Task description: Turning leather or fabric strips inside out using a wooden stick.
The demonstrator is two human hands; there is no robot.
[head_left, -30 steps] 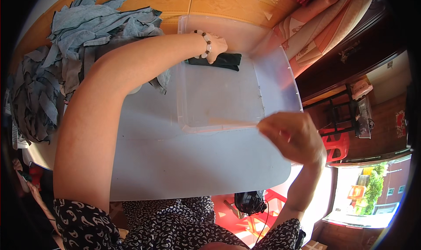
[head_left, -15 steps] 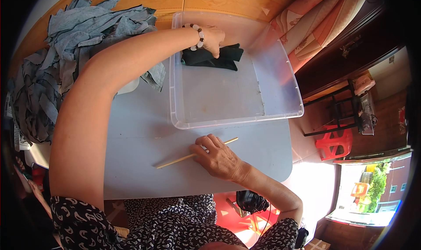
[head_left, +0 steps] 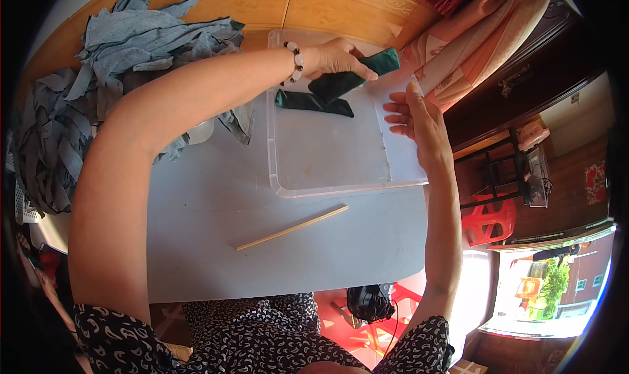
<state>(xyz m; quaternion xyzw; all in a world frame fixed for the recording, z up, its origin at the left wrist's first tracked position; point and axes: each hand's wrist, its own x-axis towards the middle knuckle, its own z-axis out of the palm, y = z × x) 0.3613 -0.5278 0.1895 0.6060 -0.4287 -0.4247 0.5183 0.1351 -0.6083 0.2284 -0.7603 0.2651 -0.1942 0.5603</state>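
While its outer end points toward the back right corner of the clear plastic bin (head_left: 273, 154), a dark green cloth piece (head_left: 341, 84) is gripped between the thumb and fingers of the left hand (head_left: 337, 56); it slants below that hand, its visible face plain; the right hand (head_left: 422, 121) is near the piece's outer end but apart from it, fingers loosely spread and thumb raised, over the bin's right side; a second green piece (head_left: 321, 105) lies on the bin floor beneath the held one, and whether the two touch cannot be told; that makes two green pieces, one in the grip and one lying in the one bin; in front of the bin, one thin wooden stick (head_left: 291, 228) lies slantwise on the grey surface (head_left: 196, 256), apart from both hands; one bracelet (head_left: 299, 58) of pale and dark beads circles the left wrist; left of the bin rises one heap of grey cloth strips (head_left: 141, 36), overlapping too much to be counted; farther out are a pinkish curtain (head_left: 481, 49), a red plastic stool (head_left: 490, 220) and a red patch (head_left: 595, 182) on the wall, too small to tell whether it carries writing.
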